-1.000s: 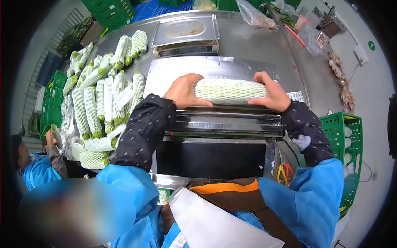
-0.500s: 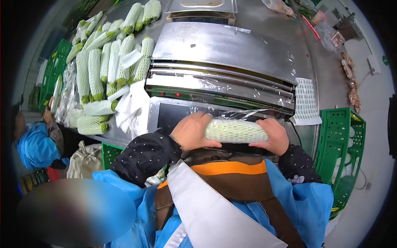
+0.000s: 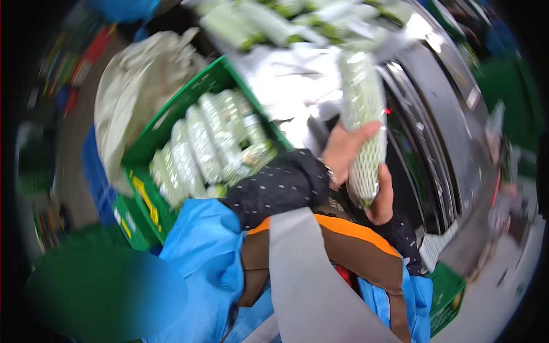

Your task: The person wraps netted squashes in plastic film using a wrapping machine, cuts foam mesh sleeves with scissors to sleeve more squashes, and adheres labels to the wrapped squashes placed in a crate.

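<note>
My left hand (image 3: 343, 150) grips the side of a long vegetable in a white foam net (image 3: 368, 157), its thumb laid across the net. Shiny clear film covers the vegetable, which stands tilted with its far end pointing away from me. Around the near end, my right hand (image 3: 384, 197) has its fingers closed on the far side. To the left, a green crate (image 3: 171, 114) holds several netted, film-wrapped vegetables (image 3: 203, 143) lying side by side. The wrapping machine (image 3: 420, 131), with metal bars and a red light, is just right of my hands.
More netted vegetables (image 3: 274, 23) lie at the back of the metal table, blurred. A pale sack (image 3: 137, 86) stands beyond the crate. A printed label sheet (image 3: 437, 248) lies at the machine's near end, above another green crate (image 3: 446, 291).
My view has swung left, bringing the filled green crate into sight. Both hands have lifted the wrapped vegetable off the machine front and turned it from lying crosswise to pointing away from me.
</note>
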The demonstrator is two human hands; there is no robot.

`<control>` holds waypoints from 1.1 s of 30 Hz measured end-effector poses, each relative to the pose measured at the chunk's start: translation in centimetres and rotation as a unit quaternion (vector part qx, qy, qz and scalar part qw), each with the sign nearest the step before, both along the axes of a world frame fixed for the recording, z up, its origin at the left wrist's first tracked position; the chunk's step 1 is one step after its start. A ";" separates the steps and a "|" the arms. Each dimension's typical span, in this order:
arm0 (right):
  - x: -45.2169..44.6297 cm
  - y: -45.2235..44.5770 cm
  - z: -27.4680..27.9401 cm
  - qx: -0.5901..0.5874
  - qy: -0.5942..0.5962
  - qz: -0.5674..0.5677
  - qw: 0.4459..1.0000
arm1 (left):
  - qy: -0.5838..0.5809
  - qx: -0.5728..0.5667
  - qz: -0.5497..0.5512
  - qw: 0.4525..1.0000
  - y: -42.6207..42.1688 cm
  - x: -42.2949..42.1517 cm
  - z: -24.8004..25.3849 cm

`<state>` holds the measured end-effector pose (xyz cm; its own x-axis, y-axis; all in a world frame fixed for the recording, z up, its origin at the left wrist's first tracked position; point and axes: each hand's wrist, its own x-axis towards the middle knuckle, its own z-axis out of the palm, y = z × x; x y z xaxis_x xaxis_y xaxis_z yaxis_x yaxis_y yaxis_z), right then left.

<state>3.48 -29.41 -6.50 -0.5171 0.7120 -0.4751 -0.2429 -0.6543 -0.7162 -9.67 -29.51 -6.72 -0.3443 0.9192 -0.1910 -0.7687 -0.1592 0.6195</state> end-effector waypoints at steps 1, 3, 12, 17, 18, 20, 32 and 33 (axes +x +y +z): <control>-2.8 -0.4 -0.2 0.039 0.037 0.056 0.997 | 0.098 -0.009 0.085 0.991 -1.3 -1.0 0.0; -9.1 -2.1 -0.6 0.055 0.067 0.071 0.994 | 0.212 -0.071 0.174 0.959 -4.7 -5.4 -0.5; -17.8 -8.8 -3.4 0.626 -0.013 0.549 0.553 | 0.381 -0.448 0.364 0.722 -32.0 -20.5 -8.5; -18.1 -5.0 -4.7 0.493 -0.113 0.612 0.608 | 0.478 -0.579 0.329 0.572 -49.4 -29.7 -21.7; -18.0 -3.9 -4.6 0.514 -0.115 0.598 0.604 | 0.512 -0.589 0.320 0.537 -49.5 -30.6 -22.7; -17.8 -2.0 -4.5 0.531 -0.124 0.585 0.600 | 0.527 -0.660 0.236 0.480 -51.5 -32.8 -26.2; -23.8 15.9 -2.4 0.623 -0.236 0.333 0.667 | 0.565 -0.396 0.340 0.639 -21.0 -33.9 -16.6; -26.1 17.8 -2.6 0.650 -0.248 0.296 0.655 | 0.519 -0.365 0.314 0.706 -17.1 -32.1 -13.8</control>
